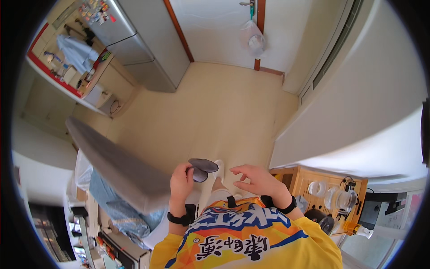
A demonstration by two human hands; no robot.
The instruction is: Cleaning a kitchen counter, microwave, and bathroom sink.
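My left hand (182, 181) is closed on a pair of dark grey fabric items (202, 167), perhaps slippers or folded pads, at the lower middle of the head view. My right hand (250, 179) is held out to the right of them, fingers apart, holding nothing. Both wrists wear black bands. Below the hands a foot in a white shoe (219, 169) shows on the floor. Part of the pair is hidden behind my left fingers.
A grey sofa back (124, 168) and blue cloth (114, 208) lie left. A wooden shelf unit (332, 173) with glassware stands right. Ahead are a silver fridge (144, 50) and a white door (215, 30) with a hanging plastic bag (253, 38); a counter (111, 74) is at upper left.
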